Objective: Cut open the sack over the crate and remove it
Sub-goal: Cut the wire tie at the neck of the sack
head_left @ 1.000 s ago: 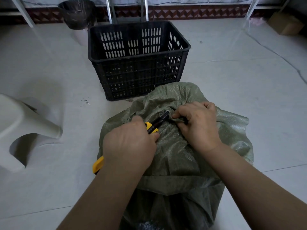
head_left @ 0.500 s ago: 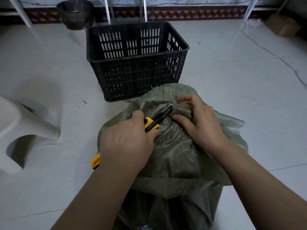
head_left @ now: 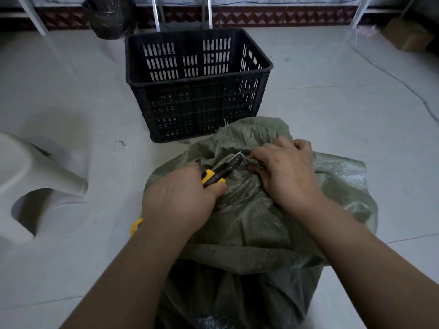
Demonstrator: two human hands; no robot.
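Observation:
A green woven sack stands on the floor right below me, its top bunched and creased. My left hand grips a yellow and black utility knife, the blade tip pointing up-right into the bunched top of the sack. My right hand pinches the sack fabric just beside the blade tip. An empty black slatted crate stands on the floor directly behind the sack, not covered by it. What the sack holds is hidden.
A white plastic stool lies at the left edge. A bin lined with a black bag stands at the back left, a cardboard box at the back right. Metal frame legs rise along the far wall. Pale floor surrounds everything.
My right hand has shifted its hold on the sack's bunched top, from a flat grip to a pinch next to the blade. The knife stays at the same spot.

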